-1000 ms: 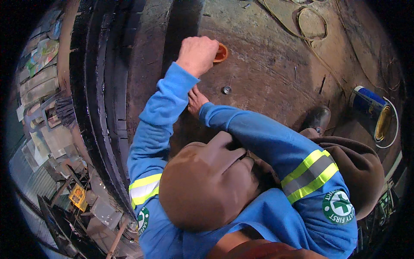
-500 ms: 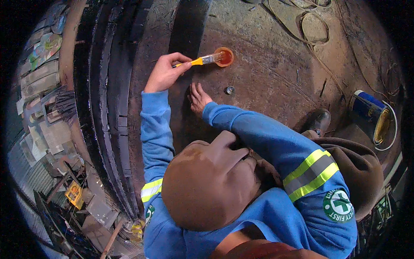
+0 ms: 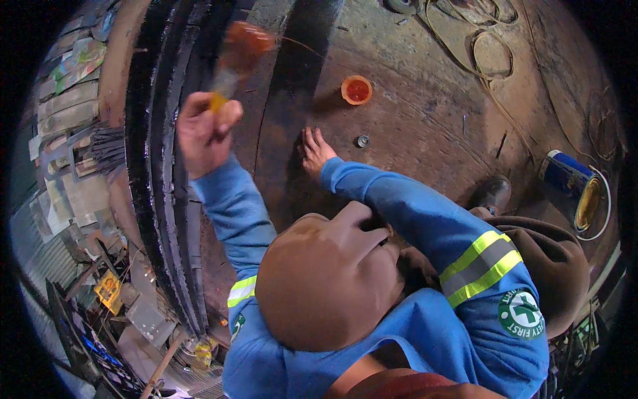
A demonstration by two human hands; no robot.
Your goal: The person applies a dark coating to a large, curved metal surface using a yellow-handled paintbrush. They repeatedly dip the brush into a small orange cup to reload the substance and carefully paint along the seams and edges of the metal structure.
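Note:
My left hand (image 3: 207, 132) is closed round the yellow handle of a paintbrush (image 3: 226, 83), blurred by motion. The brush's bristles are coated in orange-red paint and point away from me, above the floor beside the long black beams (image 3: 169, 153). A thin strand trails rightward from the bristles. Flat on the dark floor lies my right hand (image 3: 318, 153), fingers stretched out. Beyond it stands a small orange cup (image 3: 357, 90) with red-orange paint in it. A small round metal piece (image 3: 362, 141) sits on the floor right of my right hand.
A blue tin with a wire handle (image 3: 571, 186) lies at the right, past my boot (image 3: 492, 194). Loops of hose (image 3: 488, 56) cover the far right floor. Sheet scraps (image 3: 80, 126) and a yellow object (image 3: 108, 291) lie left of the beams.
My left hand has lifted the paintbrush out of the cup and swung it left toward the black beams. My right hand stays on the floor; the view has shifted slightly.

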